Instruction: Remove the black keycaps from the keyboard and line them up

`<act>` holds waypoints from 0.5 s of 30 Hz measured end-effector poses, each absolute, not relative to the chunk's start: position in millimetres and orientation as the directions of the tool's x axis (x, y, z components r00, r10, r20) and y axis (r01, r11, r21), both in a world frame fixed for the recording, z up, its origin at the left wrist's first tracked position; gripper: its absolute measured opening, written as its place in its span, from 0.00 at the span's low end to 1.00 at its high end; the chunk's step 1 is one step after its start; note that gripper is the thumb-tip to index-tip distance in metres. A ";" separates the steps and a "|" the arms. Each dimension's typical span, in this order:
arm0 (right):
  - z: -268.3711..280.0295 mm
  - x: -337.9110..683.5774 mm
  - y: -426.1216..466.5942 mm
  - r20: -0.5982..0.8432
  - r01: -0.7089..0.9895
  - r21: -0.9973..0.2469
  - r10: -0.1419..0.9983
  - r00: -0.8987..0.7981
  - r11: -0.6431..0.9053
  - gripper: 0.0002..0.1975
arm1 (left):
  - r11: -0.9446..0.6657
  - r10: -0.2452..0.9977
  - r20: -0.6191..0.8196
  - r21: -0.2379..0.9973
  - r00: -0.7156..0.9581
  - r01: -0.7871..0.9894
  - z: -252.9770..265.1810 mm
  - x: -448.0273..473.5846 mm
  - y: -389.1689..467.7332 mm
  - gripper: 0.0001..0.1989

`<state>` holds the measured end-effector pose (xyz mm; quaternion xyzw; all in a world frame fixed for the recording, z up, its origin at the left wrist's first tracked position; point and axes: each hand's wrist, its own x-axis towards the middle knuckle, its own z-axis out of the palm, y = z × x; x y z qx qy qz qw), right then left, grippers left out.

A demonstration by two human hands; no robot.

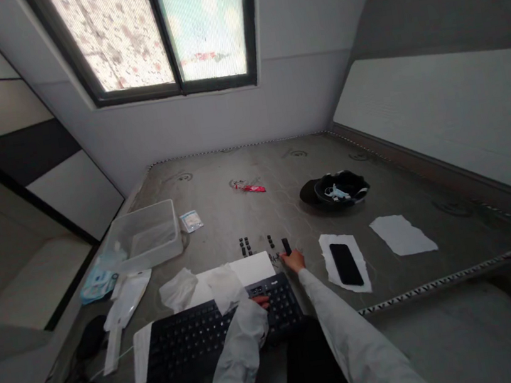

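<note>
A black keyboard [186, 344] lies across my lap and the bed's near edge. Over its right part rests my left hand [260, 302], fingers stretched out toward the number keys, partly covered by the sleeve. Just beyond the keyboard's top right corner, my right hand [294, 261] pinches the near end of a small black oblong piece [286, 246]; what exactly it is, I cannot make out. Several small black keycaps [244, 244] stand in rows on the grey bedding, with a shorter row of keycaps [270, 241] nearer the right hand.
White paper [259, 266] and crumpled tissue [179, 290] lie behind the keyboard. At left are a clear plastic box [176, 228], a packet [192, 221] and a black mouse [91, 337]. A phone [346, 264] on tissue, a cap [313, 195] and a red tool [254, 188] lie beyond.
</note>
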<state>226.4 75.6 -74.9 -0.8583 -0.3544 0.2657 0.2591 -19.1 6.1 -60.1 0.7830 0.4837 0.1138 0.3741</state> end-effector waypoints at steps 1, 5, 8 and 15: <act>-78.8 226.3 80.7 -0.280 0.470 -0.627 0.743 0.608 -0.621 0.14 | -0.246 0.838 -0.199 0.694 0.508 0.677 -61.2 -19.4 5.9 0.16; -92.0 226.4 97.0 -0.306 0.464 -0.609 0.731 0.611 -0.643 0.14 | -0.280 0.817 -0.214 0.665 0.536 0.693 -62.0 -17.9 5.4 0.15; -99.1 227.0 104.3 -0.313 0.455 -0.596 0.714 0.627 -0.662 0.16 | -0.327 0.804 -0.203 0.635 0.559 0.700 -60.0 -16.4 4.4 0.15; -106.2 228.2 111.5 -0.306 0.442 -0.599 0.701 0.645 -0.668 0.17 | -0.424 0.755 -0.189 0.589 0.628 0.688 -53.8 -15.4 6.8 0.16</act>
